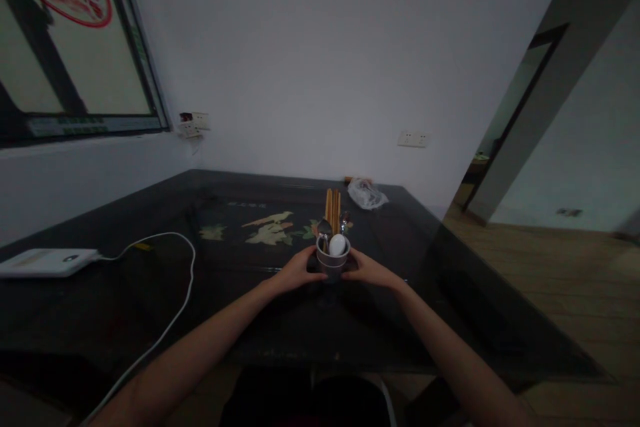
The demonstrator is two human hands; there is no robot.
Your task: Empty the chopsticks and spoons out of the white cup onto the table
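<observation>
A small grey cup (pixel 332 268) stands upright on the dark table, between my two hands. Wooden chopsticks (pixel 333 208) rise out of it, together with a white spoon (pixel 337 245) and a dark metal spoon (pixel 324 227). Another shiny utensil (pixel 345 221) leans at the cup's right side. My left hand (pixel 301 268) grips the cup's left side, thumb across the front. On the opposite side my right hand (pixel 364 269) holds it the same way. The fingers behind the cup are hidden.
The glossy black table (pixel 240 320) carries a bird-and-flower print (pixel 270 230). A crumpled clear plastic bag (pixel 367 193) lies near the wall. At the left is a white device (pixel 50 262) with a white cable (pixel 191 273) running over the table edge. Wall sockets (pixel 413 139) sit behind.
</observation>
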